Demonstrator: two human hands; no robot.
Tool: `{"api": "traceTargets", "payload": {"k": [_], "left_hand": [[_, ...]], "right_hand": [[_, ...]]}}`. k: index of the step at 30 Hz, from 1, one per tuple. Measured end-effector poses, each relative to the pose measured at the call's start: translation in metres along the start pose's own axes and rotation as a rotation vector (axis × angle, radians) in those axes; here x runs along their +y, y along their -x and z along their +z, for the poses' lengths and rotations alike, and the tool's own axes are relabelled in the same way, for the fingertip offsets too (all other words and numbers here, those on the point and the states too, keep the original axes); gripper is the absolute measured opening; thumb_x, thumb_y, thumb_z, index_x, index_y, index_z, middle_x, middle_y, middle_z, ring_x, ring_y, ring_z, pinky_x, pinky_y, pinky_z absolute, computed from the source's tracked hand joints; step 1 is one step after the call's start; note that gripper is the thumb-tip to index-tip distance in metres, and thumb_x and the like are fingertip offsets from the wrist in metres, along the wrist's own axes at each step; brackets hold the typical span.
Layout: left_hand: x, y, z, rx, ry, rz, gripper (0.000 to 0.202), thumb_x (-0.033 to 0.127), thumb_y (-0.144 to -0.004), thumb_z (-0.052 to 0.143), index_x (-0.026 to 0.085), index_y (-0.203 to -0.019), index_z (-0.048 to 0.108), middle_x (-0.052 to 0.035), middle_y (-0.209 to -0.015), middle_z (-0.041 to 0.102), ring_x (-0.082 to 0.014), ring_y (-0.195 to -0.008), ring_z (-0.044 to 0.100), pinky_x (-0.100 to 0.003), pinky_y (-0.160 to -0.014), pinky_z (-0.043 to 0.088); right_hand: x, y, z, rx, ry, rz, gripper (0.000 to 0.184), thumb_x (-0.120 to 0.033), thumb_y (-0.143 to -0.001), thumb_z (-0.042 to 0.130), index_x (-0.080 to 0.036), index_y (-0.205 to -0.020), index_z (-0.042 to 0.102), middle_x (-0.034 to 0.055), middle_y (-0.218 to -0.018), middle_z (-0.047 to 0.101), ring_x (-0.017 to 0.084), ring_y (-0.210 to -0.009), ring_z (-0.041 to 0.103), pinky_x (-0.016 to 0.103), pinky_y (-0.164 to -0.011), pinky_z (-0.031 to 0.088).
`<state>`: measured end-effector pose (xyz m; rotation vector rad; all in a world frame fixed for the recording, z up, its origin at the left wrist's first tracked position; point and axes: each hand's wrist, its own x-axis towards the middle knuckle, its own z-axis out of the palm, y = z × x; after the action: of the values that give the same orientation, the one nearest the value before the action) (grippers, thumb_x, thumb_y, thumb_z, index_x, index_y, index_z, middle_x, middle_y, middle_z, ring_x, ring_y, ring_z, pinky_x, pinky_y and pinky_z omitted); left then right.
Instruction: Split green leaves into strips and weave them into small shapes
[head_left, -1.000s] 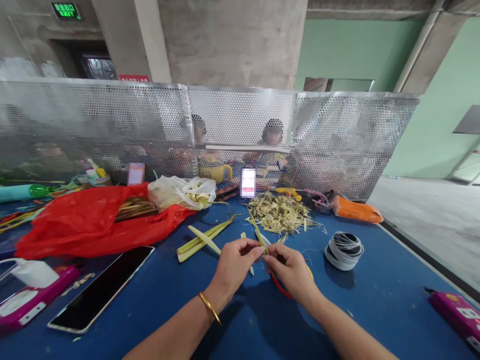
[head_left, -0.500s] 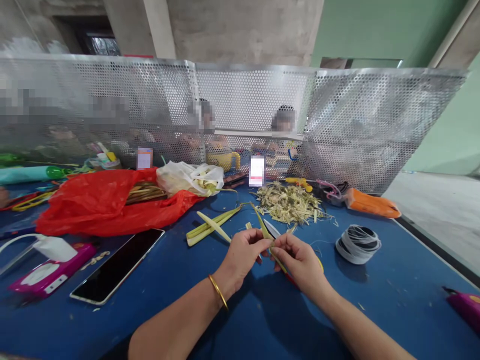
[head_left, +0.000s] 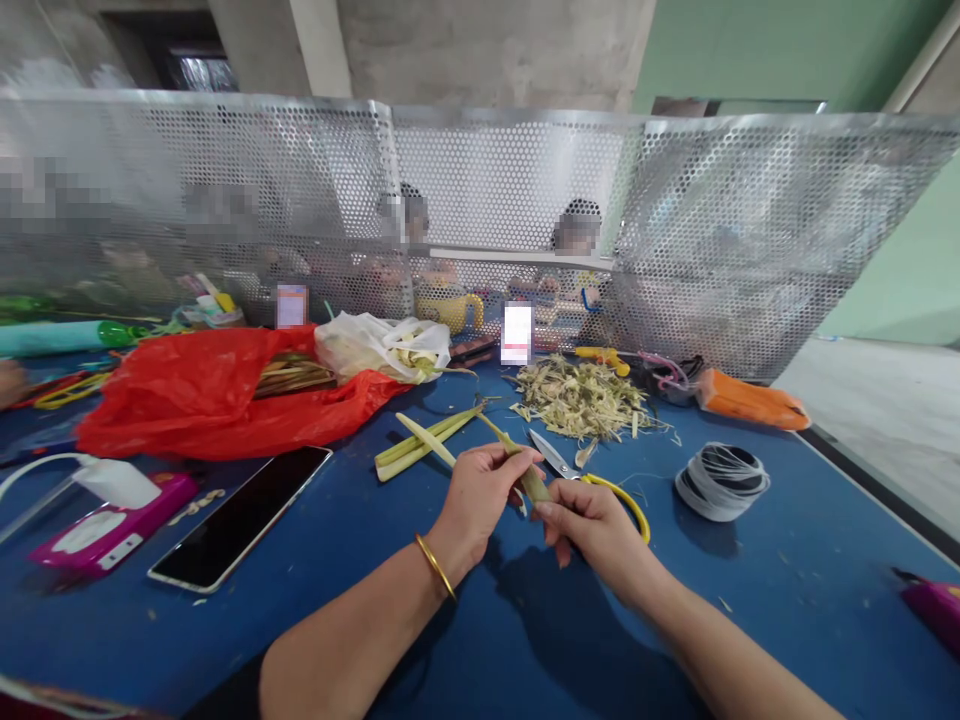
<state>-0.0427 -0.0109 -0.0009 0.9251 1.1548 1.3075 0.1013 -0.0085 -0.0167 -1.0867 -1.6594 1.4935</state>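
Observation:
My left hand [head_left: 480,492] and my right hand [head_left: 592,525] both pinch one thin green palm-leaf strip [head_left: 525,470] just above the blue table [head_left: 375,620]. The strip runs up and to the left from my fingers. Scissors with yellow handles [head_left: 592,478] lie on the table right behind my right hand. More green leaf strips [head_left: 424,445] lie to the left of my left hand. A gold bangle sits on my left wrist.
A heap of leaf trimmings [head_left: 581,400] lies beyond the scissors. A coil of white cord [head_left: 721,480] sits to the right. A red plastic bag [head_left: 202,395], a phone [head_left: 240,515] and a pink case [head_left: 112,525] lie at left. A perforated metal screen [head_left: 525,200] backs the table, with people behind it.
The camera has tilted and shifted. The leaf strip now leans more to the left between my fingers, and the scissors behind my right hand have come into plain view.

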Motion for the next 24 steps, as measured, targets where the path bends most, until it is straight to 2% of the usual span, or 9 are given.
{"api": "traceTargets", "payload": {"k": [5,10,12,14,16,18,20,24], "left_hand": [[-0.001,-0.001,-0.001,0.039,0.084,-0.101,0.034,0.045,-0.069,0.069,0.011,-0.075,0.070,-0.0037,-0.060,0.064,-0.0105,-0.048,0.055,-0.022,-0.047,0.041],[-0.004,-0.005,-0.003,0.037,0.133,-0.145,0.032,0.042,-0.066,0.073,0.012,-0.077,0.069,-0.0019,-0.064,0.063,-0.0097,-0.049,0.055,-0.021,-0.047,0.042],[-0.006,-0.004,-0.002,0.040,0.091,-0.111,0.029,0.041,-0.067,0.071,0.013,-0.075,0.068,0.0013,-0.058,0.058,-0.0071,-0.044,0.049,-0.020,-0.045,0.038],[-0.008,-0.002,0.000,-0.004,-0.016,-0.058,0.027,0.040,-0.070,0.069,0.013,-0.069,0.066,0.0030,-0.053,0.054,-0.0060,-0.041,0.044,-0.019,-0.043,0.035],[-0.011,0.002,0.001,-0.108,-0.164,-0.024,0.029,0.040,-0.073,0.064,0.015,-0.060,0.063,0.0029,-0.049,0.052,-0.0069,-0.040,0.043,-0.020,-0.042,0.032],[-0.013,0.005,0.003,-0.199,-0.299,-0.001,0.033,0.040,-0.076,0.060,0.016,-0.053,0.059,0.0031,-0.044,0.049,-0.0078,-0.040,0.042,-0.021,-0.043,0.030],[-0.015,0.007,0.003,-0.231,-0.388,0.010,0.035,0.038,-0.076,0.060,0.016,-0.049,0.058,0.0040,-0.041,0.045,-0.0075,-0.040,0.039,-0.021,-0.043,0.027],[-0.018,0.005,0.004,-0.252,-0.319,-0.069,0.029,0.041,-0.073,0.062,0.016,-0.058,0.061,0.0025,-0.050,0.054,-0.0070,-0.041,0.041,-0.020,-0.043,0.030]], "right_hand": [[-0.001,0.006,0.005,0.002,0.191,-0.147,0.031,-0.038,-0.083,0.055,-0.019,-0.059,0.049,-0.0035,-0.056,0.055,0.009,-0.044,0.053,0.020,-0.046,0.038],[-0.004,0.009,0.002,-0.045,0.426,-0.231,0.033,-0.036,-0.088,0.047,-0.018,-0.060,0.051,-0.0021,-0.057,0.055,0.011,-0.052,0.052,0.021,-0.051,0.037],[-0.004,0.008,-0.004,0.036,0.484,-0.262,0.036,-0.039,-0.089,0.047,-0.018,-0.060,0.052,-0.0019,-0.056,0.053,0.011,-0.055,0.049,0.022,-0.053,0.035],[-0.003,0.004,-0.010,0.202,0.420,-0.250,0.035,-0.044,-0.087,0.050,-0.018,-0.064,0.054,-0.0024,-0.056,0.051,0.011,-0.054,0.045,0.022,-0.052,0.034],[0.001,-0.001,-0.015,0.295,0.292,-0.214,0.030,-0.047,-0.083,0.056,-0.018,-0.073,0.056,-0.0027,-0.059,0.052,0.011,-0.054,0.044,0.022,-0.050,0.034],[0.004,-0.005,-0.017,0.284,0.207,-0.197,0.027,-0.045,-0.078,0.062,-0.018,-0.076,0.057,-0.0027,-0.061,0.053,0.011,-0.055,0.045,0.022,-0.051,0.035],[0.007,-0.007,-0.017,0.274,0.193,-0.183,0.025,-0.041,-0.077,0.062,-0.018,-0.068,0.056,-0.0026,-0.059,0.053,0.011,-0.055,0.045,0.023,-0.052,0.036],[0.008,-0.010,-0.019,0.337,0.256,-0.143,0.028,-0.037,-0.078,0.056,-0.018,-0.057,0.054,-0.0027,-0.052,0.050,0.011,-0.053,0.043,0.023,-0.051,0.035]]}}
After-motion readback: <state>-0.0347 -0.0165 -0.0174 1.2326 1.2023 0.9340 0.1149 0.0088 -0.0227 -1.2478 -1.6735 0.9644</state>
